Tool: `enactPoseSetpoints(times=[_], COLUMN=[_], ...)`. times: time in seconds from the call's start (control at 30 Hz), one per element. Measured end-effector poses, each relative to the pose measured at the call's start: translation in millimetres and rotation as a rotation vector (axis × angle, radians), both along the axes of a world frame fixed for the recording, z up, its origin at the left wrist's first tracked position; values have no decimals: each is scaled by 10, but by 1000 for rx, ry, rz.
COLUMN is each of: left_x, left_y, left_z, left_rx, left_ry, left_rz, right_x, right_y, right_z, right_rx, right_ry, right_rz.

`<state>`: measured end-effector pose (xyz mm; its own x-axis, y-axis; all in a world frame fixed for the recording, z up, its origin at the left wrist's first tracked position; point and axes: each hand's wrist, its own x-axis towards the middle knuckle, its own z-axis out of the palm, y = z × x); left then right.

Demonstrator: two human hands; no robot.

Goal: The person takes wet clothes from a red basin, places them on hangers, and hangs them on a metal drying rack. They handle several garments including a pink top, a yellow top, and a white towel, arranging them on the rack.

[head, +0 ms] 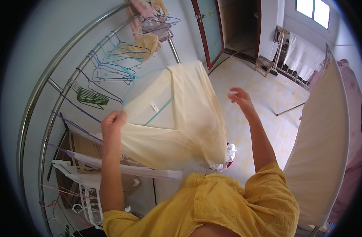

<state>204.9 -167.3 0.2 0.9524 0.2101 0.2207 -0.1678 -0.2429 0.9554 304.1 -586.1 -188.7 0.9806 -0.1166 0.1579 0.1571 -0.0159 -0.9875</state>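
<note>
A cream knit garment [198,118] with a small white tag inside its neck opening hangs in front of me, and a teal wire hanger [159,112] shows through that opening. My left hand [113,120] pinches the garment's left side together with the hanger near its corner. My right hand [241,99] is raised to the right of the garment, apart from it, with its fingers loosely curled and nothing in them. Below the garment, white cloth [230,152] shows in a red container, mostly hidden.
On the left, a steel clothes rack [58,103] holds blue wire hangers [115,68], green hangers [92,97] and a few garments. Cardboard boxes [127,180] stand under it. A cream sheet [320,148] hangs at right. A small wooden stool [264,63] stands near the doorway.
</note>
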Motion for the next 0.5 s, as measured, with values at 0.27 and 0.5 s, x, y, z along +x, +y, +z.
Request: enactPoseSetpoints(times=[0.27,0.5], left_x=[297,504], left_y=[185,447], left_z=[-521,-583], left_rx=[-26,-45], left_ry=[28,47], left_rz=[-64,-54], right_x=[-216,-184], right_y=[-3,217], right_z=[-909,-769], right_rx=[74,52], right_ry=[364,299], right_rz=[-102,-46])
